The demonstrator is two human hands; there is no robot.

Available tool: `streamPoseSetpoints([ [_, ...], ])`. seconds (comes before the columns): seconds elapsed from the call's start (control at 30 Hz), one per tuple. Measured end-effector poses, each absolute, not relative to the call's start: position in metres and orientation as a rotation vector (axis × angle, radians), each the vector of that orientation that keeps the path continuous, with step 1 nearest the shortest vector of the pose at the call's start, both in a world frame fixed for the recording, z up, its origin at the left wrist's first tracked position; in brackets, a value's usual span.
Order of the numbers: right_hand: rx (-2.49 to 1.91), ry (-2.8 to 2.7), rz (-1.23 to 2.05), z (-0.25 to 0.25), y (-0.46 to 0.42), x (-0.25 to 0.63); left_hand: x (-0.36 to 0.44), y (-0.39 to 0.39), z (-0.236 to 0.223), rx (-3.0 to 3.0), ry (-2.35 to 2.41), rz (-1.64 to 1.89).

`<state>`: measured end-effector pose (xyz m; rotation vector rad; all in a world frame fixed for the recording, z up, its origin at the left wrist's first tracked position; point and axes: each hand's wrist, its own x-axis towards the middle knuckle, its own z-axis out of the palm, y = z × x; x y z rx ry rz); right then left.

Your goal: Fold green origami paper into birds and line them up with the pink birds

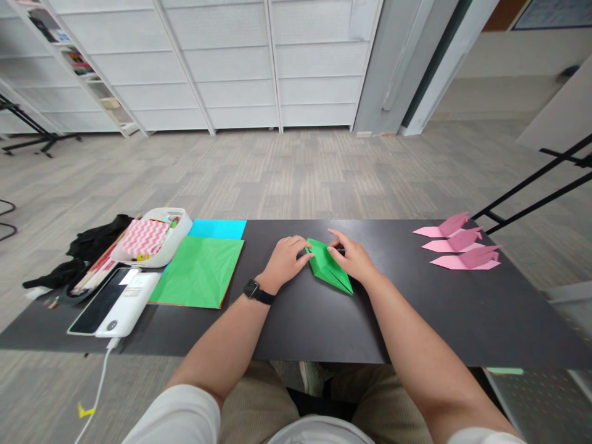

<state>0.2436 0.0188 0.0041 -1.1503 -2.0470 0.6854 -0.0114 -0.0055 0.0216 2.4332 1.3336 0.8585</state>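
A piece of folded green origami paper (326, 266) lies on the dark table in front of me, shaped into a narrow kite with a slit towards its near right point. My left hand (287, 262), wearing a black watch at the wrist, grips the paper's far left corner between thumb and fingers. On the opposite side, my right hand (354, 258) holds the right edge with its thumb against the paper. The index finger of that hand is raised off it, and its other fingers are partly hidden.
Left of my hands lies a stack of green square paper (201, 271), with a blue sheet (219, 229) behind. Further left are a white basket (178, 243), a phone (99, 305) and a cabled white power bank (127, 305). Several pink folded paper birds (467, 259) stand right on the table (319, 333).
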Motion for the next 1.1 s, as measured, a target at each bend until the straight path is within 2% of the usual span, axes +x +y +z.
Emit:
streamPoseSetpoints([
  [0.27,-1.146,-1.905,0.736,0.005,0.027,0.253,-0.015,-0.002,0.017,2.312,1.407,1.083],
  [0.57,-1.091,-2.204,0.447,0.019,0.020,0.256,-0.016,-0.003,0.018,2.305,1.502,0.951],
  [1.1,-1.198,-2.281,0.330,-0.005,0.028,0.255,-0.019,0.002,0.016,2.228,1.578,0.927],
])
